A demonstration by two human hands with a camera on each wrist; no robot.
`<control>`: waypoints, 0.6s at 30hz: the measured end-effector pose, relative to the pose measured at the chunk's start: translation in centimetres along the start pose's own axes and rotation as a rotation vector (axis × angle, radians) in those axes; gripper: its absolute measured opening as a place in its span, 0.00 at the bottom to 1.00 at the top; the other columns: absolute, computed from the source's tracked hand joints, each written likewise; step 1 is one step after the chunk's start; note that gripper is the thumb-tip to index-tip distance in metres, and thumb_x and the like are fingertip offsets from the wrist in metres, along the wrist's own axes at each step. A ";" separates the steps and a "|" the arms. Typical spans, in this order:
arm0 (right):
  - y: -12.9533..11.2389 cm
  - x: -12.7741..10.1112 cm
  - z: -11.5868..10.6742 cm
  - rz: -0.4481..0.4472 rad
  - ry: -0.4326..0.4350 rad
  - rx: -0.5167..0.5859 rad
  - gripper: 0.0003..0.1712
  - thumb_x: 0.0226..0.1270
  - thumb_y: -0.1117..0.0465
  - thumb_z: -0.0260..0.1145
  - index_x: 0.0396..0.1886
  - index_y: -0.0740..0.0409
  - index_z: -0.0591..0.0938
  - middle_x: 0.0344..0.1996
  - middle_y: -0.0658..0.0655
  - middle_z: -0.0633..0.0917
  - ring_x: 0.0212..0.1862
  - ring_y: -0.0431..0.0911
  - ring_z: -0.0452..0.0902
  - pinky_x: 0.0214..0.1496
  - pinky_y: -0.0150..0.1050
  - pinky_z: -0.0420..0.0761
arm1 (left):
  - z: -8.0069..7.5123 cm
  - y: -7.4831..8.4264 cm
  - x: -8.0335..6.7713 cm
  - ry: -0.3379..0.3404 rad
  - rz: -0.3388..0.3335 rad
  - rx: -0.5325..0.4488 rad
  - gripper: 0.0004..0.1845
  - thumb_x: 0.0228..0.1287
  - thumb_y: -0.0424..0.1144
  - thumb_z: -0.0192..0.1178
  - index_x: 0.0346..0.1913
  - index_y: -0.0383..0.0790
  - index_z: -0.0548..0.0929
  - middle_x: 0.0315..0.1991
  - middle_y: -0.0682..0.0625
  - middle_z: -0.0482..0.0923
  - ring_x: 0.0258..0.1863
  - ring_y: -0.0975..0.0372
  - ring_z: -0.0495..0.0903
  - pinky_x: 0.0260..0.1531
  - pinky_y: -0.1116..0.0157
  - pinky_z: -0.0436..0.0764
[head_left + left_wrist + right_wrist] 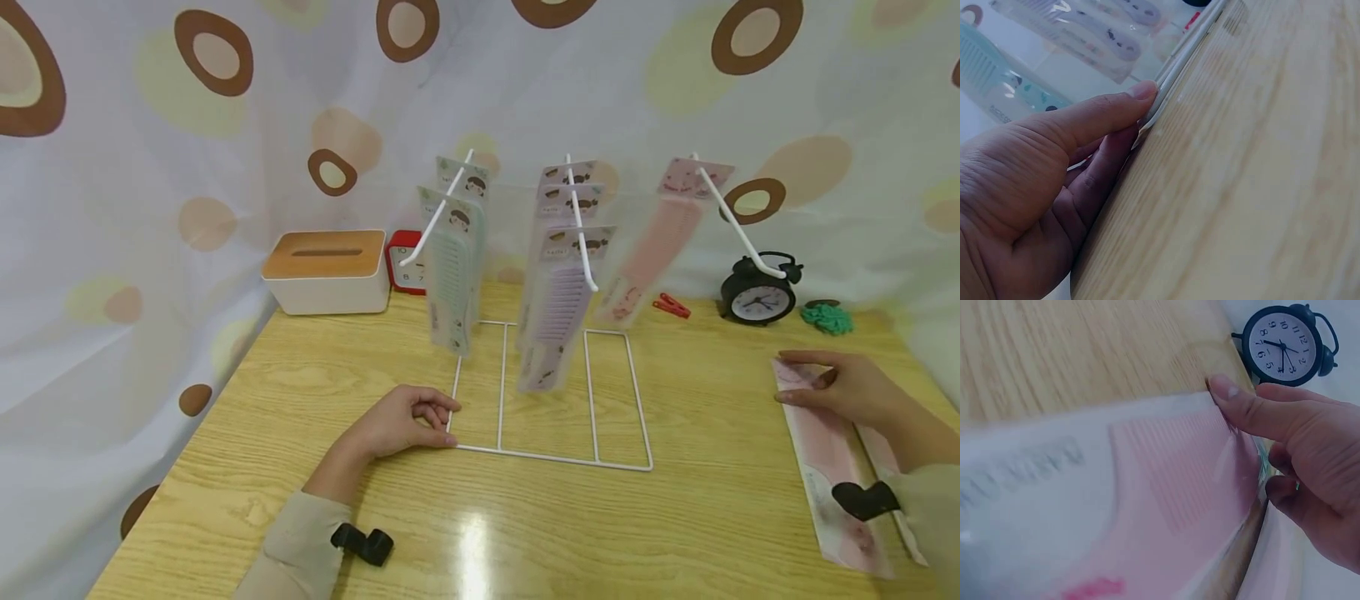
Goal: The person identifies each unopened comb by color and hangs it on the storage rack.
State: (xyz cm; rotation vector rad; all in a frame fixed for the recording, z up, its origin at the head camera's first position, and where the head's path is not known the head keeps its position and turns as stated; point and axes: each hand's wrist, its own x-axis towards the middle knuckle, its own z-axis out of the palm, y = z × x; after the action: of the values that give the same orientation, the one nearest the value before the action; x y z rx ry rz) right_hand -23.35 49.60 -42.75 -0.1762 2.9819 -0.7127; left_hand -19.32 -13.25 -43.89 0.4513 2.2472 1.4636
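Two hands — left hand (401, 423) on thin wire rack (551, 454), right hand (847, 387) pinching glossy pink packet (828, 454)

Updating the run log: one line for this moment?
left hand holds wire rack base | right hand pinches pink comb pack on table

A wooden-lidded tissue box (326, 271), red clock (405, 262), black alarm clock (757, 292), red clip (671, 307) and green bundle (827, 317) line the table's (480, 533) back edge.
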 end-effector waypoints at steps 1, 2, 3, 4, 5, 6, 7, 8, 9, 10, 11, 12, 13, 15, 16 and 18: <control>-0.1 0.0 0.0 0.004 -0.018 -0.003 0.41 0.55 0.48 0.79 0.64 0.63 0.77 0.52 0.74 0.80 0.31 0.32 0.69 0.29 0.32 0.70 | 0.0 0.0 0.0 -0.003 0.000 -0.002 0.25 0.53 0.37 0.77 0.54 0.35 0.84 0.35 0.48 0.82 0.34 0.63 0.80 0.42 0.69 0.79; -0.3 0.1 0.1 0.008 -0.039 -0.010 0.42 0.55 0.47 0.79 0.64 0.63 0.77 0.51 0.72 0.80 0.32 0.36 0.69 0.30 0.32 0.69 | 0.0 0.0 0.0 -0.004 0.000 -0.005 0.25 0.53 0.37 0.77 0.54 0.35 0.84 0.35 0.48 0.82 0.34 0.63 0.80 0.41 0.69 0.79; -0.4 0.1 0.1 0.008 -0.055 -0.015 0.42 0.54 0.46 0.79 0.64 0.62 0.77 0.51 0.72 0.79 0.34 0.39 0.68 0.31 0.32 0.68 | 0.0 -0.1 0.0 -0.005 -0.001 -0.006 0.25 0.53 0.37 0.77 0.54 0.35 0.84 0.35 0.48 0.82 0.34 0.63 0.80 0.41 0.69 0.79; -0.6 0.2 0.2 0.007 -0.069 -0.019 0.43 0.54 0.45 0.79 0.64 0.62 0.77 0.52 0.71 0.79 0.37 0.42 0.69 0.32 0.31 0.68 | 0.1 -0.2 0.0 -0.005 -0.002 -0.007 0.24 0.53 0.37 0.77 0.54 0.35 0.84 0.35 0.48 0.82 0.34 0.63 0.80 0.41 0.69 0.79; -0.8 0.2 0.4 0.007 -0.075 -0.024 0.43 0.53 0.44 0.79 0.64 0.61 0.78 0.53 0.71 0.79 0.39 0.46 0.70 0.33 0.29 0.67 | 0.1 -0.2 0.0 -0.006 0.000 -0.006 0.24 0.53 0.37 0.77 0.54 0.35 0.84 0.35 0.48 0.82 0.33 0.63 0.80 0.41 0.69 0.79; -0.9 0.2 0.6 0.001 -0.077 -0.023 0.43 0.53 0.44 0.79 0.64 0.61 0.78 0.55 0.72 0.79 0.43 0.50 0.72 0.35 0.27 0.67 | 0.1 -0.2 0.0 -0.004 -0.002 -0.004 0.24 0.53 0.37 0.77 0.54 0.35 0.84 0.35 0.48 0.82 0.33 0.64 0.80 0.41 0.70 0.79; -1.0 0.3 0.7 -0.001 -0.077 -0.017 0.43 0.53 0.44 0.79 0.64 0.60 0.78 0.56 0.73 0.79 0.46 0.54 0.73 0.36 0.26 0.67 | 0.1 -0.2 0.0 -0.004 -0.001 -0.003 0.24 0.53 0.37 0.77 0.54 0.36 0.84 0.35 0.48 0.82 0.33 0.64 0.80 0.41 0.70 0.79; -1.1 0.3 0.9 -0.005 -0.076 -0.011 0.42 0.53 0.43 0.79 0.64 0.59 0.78 0.59 0.74 0.77 0.50 0.58 0.73 0.37 0.23 0.67 | 0.1 -0.2 0.0 -0.002 -0.001 0.000 0.24 0.52 0.37 0.77 0.54 0.36 0.84 0.35 0.49 0.82 0.33 0.64 0.80 0.41 0.70 0.79; -1.2 0.2 1.1 -0.001 -0.065 0.000 0.42 0.54 0.43 0.78 0.65 0.58 0.78 0.61 0.74 0.77 0.53 0.55 0.73 0.38 0.22 0.67 | 0.1 -0.2 0.0 -0.003 0.002 0.001 0.25 0.53 0.38 0.77 0.54 0.36 0.84 0.35 0.49 0.82 0.33 0.64 0.80 0.41 0.69 0.79; -1.2 0.2 1.2 0.004 -0.058 0.017 0.41 0.55 0.42 0.77 0.65 0.57 0.78 0.61 0.74 0.76 0.54 0.50 0.74 0.38 0.21 0.66 | 0.1 -0.1 0.0 -0.002 0.003 0.001 0.25 0.52 0.38 0.77 0.54 0.36 0.84 0.35 0.49 0.82 0.33 0.64 0.81 0.41 0.69 0.79; -1.3 0.1 1.4 0.011 -0.047 0.037 0.40 0.57 0.42 0.76 0.66 0.56 0.77 0.61 0.73 0.77 0.53 0.45 0.74 0.38 0.21 0.66 | 0.1 0.0 0.0 -0.002 0.004 0.001 0.25 0.52 0.38 0.77 0.54 0.37 0.84 0.35 0.49 0.82 0.34 0.63 0.81 0.41 0.69 0.79; -1.3 0.0 1.5 0.016 -0.035 0.059 0.39 0.59 0.42 0.75 0.66 0.56 0.77 0.58 0.65 0.80 0.51 0.38 0.74 0.38 0.21 0.67 | 0.1 0.0 0.0 -0.002 0.003 0.000 0.25 0.52 0.38 0.77 0.54 0.37 0.84 0.35 0.49 0.82 0.34 0.63 0.81 0.41 0.69 0.79; -1.3 -0.1 1.6 0.028 -0.017 0.081 0.38 0.60 0.42 0.74 0.66 0.55 0.76 0.55 0.57 0.83 0.47 0.32 0.72 0.37 0.21 0.68 | 0.1 0.0 0.0 -0.003 0.004 -0.001 0.25 0.52 0.38 0.77 0.54 0.37 0.84 0.35 0.50 0.82 0.34 0.62 0.81 0.41 0.69 0.79; -1.4 -0.4 1.9 0.048 0.027 0.135 0.36 0.64 0.44 0.72 0.67 0.56 0.76 0.46 0.40 0.82 0.40 0.23 0.67 0.35 0.24 0.71 | 0.1 0.1 0.1 -0.005 0.005 -0.005 0.24 0.52 0.38 0.77 0.54 0.37 0.84 0.35 0.50 0.82 0.34 0.62 0.81 0.41 0.69 0.79; -1.5 -0.5 1.9 0.050 0.046 0.166 0.35 0.65 0.45 0.71 0.67 0.58 0.75 0.42 0.32 0.80 0.38 0.21 0.68 0.34 0.24 0.72 | 0.1 0.0 0.1 -0.003 0.004 -0.004 0.24 0.52 0.38 0.77 0.54 0.37 0.85 0.35 0.50 0.82 0.34 0.62 0.81 0.41 0.69 0.79; -1.6 -0.8 2.0 0.063 0.075 0.244 0.35 0.67 0.48 0.70 0.68 0.59 0.74 0.38 0.19 0.75 0.39 0.19 0.70 0.35 0.22 0.74 | 0.1 0.0 0.2 -0.005 0.007 -0.001 0.24 0.53 0.38 0.77 0.53 0.37 0.84 0.35 0.50 0.82 0.34 0.62 0.81 0.41 0.69 0.79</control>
State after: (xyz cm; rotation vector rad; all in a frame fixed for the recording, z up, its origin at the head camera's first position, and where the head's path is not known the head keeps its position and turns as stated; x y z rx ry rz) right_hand -22.17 47.35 -43.80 -0.0421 2.9194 -1.0873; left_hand -19.41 -13.07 -43.92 0.4618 2.2432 1.4658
